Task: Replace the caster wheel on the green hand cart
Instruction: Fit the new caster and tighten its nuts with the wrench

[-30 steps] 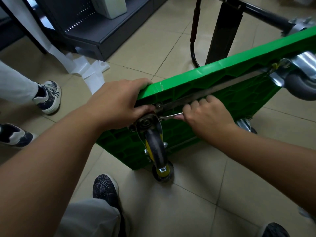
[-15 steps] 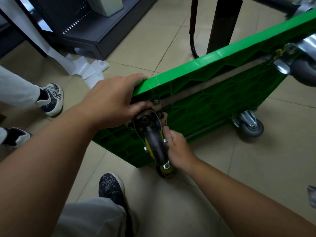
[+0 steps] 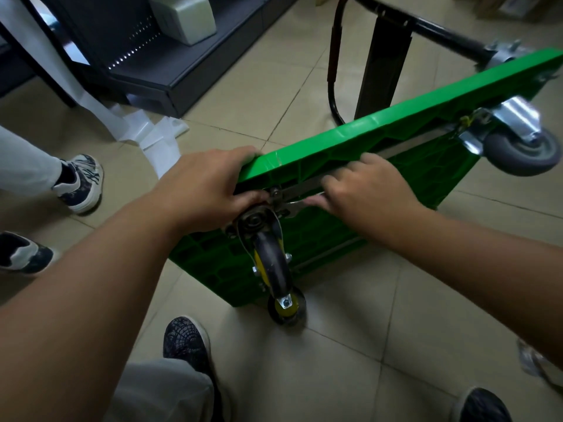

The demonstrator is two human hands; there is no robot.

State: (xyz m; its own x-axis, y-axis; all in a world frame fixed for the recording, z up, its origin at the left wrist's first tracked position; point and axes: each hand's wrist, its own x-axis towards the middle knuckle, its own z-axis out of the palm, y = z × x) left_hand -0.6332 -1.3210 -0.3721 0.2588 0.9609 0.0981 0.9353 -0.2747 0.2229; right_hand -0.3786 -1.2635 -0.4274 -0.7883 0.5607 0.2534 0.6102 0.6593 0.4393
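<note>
Back up from the caster (image 3: 271, 260), my right hand (image 3: 365, 190) pinches the wrench (image 3: 297, 205) | left hand (image 3: 207, 190) clamps cart (image 3: 396, 126) edge — step, I think: loosening bolt (image 3: 275, 191) just beside my grip | next: short steady turn.

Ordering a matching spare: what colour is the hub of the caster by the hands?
Yellow hub, black tyre; clearest in the head view.

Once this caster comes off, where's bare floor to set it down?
Bare beige tile lies right of the yellow-hubbed black caster wheel, below the tipped green plastic cart deck. More lies beyond the deck, between the dark metal shelf unit and the black tubular handle. Crowded: the left, with a white paper strip and sneakers.
</note>
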